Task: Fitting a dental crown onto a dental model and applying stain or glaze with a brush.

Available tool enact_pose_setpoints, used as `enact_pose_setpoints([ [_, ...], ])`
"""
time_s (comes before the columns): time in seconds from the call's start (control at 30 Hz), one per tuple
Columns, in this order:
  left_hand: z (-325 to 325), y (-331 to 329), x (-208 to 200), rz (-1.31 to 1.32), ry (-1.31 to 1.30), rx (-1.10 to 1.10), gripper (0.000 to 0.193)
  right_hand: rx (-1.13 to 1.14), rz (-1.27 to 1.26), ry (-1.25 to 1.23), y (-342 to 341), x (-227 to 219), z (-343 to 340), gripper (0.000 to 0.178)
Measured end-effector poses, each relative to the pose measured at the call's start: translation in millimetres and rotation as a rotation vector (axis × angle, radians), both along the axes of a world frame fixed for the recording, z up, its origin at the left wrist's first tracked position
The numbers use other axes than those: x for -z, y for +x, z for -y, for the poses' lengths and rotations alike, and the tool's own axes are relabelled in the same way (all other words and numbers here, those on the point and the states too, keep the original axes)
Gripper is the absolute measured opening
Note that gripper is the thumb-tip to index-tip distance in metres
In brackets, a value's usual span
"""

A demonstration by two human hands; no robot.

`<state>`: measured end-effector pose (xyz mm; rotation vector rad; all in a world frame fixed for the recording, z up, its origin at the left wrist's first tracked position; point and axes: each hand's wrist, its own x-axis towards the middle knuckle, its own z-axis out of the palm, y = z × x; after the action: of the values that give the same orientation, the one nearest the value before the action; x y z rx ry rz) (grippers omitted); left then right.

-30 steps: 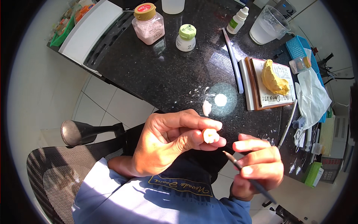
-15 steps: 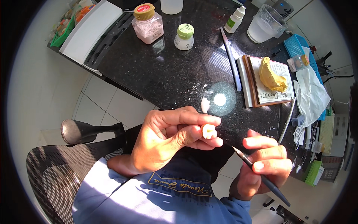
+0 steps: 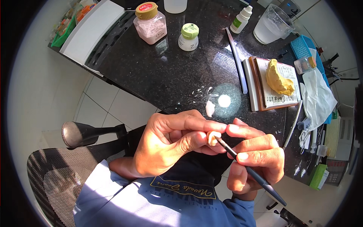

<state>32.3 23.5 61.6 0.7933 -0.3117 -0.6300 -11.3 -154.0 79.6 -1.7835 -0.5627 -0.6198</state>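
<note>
Cream-coloured piece [image 3: 212, 139], small and tooth-like: I see it at the fingertips of the left hand [image 3: 166, 142], in front of the bench's near edge, just below a pink lump [image 3: 210, 109] lying on the stone. The left thumb and index finger are pressed in on the piece, with other fingers curled beneath. To its right, the right hand [image 3: 257, 157] pinches a dark-handled brush [image 3: 261, 179] between thumb and bent fingers; its index finger reaches out, the tip next to the left index fingertip. The brush slants up and left, its tip meeting the piece.

On my left, the edge of the bench [image 3: 162, 72] runs diagonally from a white panel [image 3: 92, 30] down toward the left hand. Farther along, toward the far edge, stand a gold-lidded jar [image 3: 151, 28] of pink powder and a green-lidded bottle [image 3: 188, 42]; open stone stretches from these to the pink lump, with white specks around it. Right of that, a long grey-blue stick [image 3: 236, 60], a stacked pad [image 3: 270, 99] bearing a yellow cast [image 3: 279, 78], and a white cloth [image 3: 319, 98] crowd the right side.

The left palm and the fingers under the piece are hidden from me. A clear container [image 3: 175, 5] is cut off at the top. The brush tip is too small for me to tell whether it presses in or only touches, and the items along the right edge blur together.
</note>
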Motion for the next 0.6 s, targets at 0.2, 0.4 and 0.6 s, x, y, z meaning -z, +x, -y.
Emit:
enact_pose_setpoints([
  [0.2, 0.4, -0.4, 2.1, -0.016, -0.003, -0.011, 0.027, -0.012, -0.008, -0.036, 0.4, 0.7, 3.1, 0.019],
  [0.4, 1.5, 0.3, 0.2, 0.013, 0.005, -0.003, 0.029, -0.008, -0.014, 0.011, -0.8, 0.9, 2.0, 0.019],
  [0.6, 2.2, 1.0, 0.0, 0.008, 0.004, 0.011, 0.029, -0.013, -0.031, -0.055, -0.8, -2.9, 5.0, 0.019],
])
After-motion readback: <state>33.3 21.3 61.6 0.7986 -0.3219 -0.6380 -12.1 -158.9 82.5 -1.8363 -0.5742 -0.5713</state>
